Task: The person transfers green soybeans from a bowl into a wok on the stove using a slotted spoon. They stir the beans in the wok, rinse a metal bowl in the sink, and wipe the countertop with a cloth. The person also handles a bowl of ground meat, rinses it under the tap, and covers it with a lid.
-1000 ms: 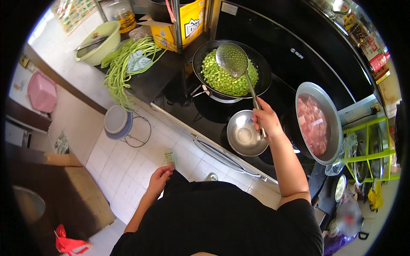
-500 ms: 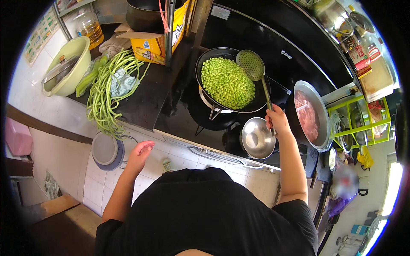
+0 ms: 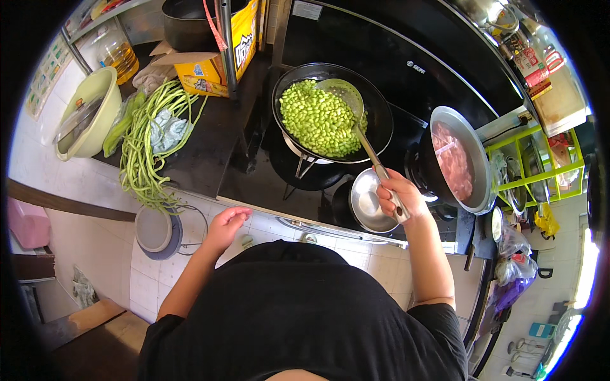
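We grip the handle of the skimmer ladle (image 3: 356,120) with our right hand (image 3: 397,198), fingers wrapped fully around the shaft near its lower end. The handle runs from the hand toward 11 o'clock, and the perforated round head rests inside the black wok (image 3: 381,117), on the upper right part of the green beans (image 3: 316,120) that fill the wok. The wok sits on a burner stand at 12 o'clock from our body, on the black cooktop (image 3: 254,178).

Our left hand (image 3: 227,223) holds nothing. Its fingers are loosely curled and narrow, and the hand hovers at the front edge of the cooktop, at 10 o'clock from our torso; we cannot tell whether it touches the edge.

Just beside the right hand, at its 9 o'clock, lies an empty steel bowl (image 3: 368,202). At 2 o'clock from the right hand stands a wide metal basin (image 3: 473,166) holding pink raw meat (image 3: 452,162).

At 10 o'clock from the left hand, a bundle of long green beans (image 3: 143,152) lies on the dark counter, with a pale green bowl (image 3: 95,108) further out at 10 o'clock. A yellow cardboard box (image 3: 203,79) stands at 12 o'clock from the left hand, well apart from it.
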Available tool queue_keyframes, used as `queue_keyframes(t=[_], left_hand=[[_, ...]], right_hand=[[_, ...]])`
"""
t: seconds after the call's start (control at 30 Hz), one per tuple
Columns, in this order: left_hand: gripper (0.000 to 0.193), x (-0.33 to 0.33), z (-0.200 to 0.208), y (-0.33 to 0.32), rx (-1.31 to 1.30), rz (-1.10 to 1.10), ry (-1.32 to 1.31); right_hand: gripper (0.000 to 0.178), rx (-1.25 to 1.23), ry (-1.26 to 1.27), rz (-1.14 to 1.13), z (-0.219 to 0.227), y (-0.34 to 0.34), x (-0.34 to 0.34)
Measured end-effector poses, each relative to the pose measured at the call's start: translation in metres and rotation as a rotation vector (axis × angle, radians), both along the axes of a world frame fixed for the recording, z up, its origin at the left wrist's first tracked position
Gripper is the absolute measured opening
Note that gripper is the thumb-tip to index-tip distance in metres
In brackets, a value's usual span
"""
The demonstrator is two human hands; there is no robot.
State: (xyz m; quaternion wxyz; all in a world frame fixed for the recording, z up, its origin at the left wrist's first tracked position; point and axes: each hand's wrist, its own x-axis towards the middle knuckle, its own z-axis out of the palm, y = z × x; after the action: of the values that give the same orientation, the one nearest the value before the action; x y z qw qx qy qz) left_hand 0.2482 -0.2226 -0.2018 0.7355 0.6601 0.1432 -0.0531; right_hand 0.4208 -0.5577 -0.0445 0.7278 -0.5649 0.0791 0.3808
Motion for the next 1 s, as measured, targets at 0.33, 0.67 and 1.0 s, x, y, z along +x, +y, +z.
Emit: queue_keyframes(t=[0.33, 0.67, 1.0], left_hand=[[0.023, 0.020, 0.008, -0.028, 0.010, -0.039, 0.012], [0.023, 0.023, 0.008, -0.037, -0.018, 0.024, 0.045], [0.023, 0.014, 0.002, -0.034, -0.004, 0.043, 0.058]], right_hand=[[0.036, -0.142, -0.224, 0.031, 0.034, -0.013, -0.026], [0.042, -0.261, -0.304, 0.220, 0.012, -0.008, -0.030], [0.051, -0.701, -0.853, 0.120, -0.020, -0.020, 0.008]])
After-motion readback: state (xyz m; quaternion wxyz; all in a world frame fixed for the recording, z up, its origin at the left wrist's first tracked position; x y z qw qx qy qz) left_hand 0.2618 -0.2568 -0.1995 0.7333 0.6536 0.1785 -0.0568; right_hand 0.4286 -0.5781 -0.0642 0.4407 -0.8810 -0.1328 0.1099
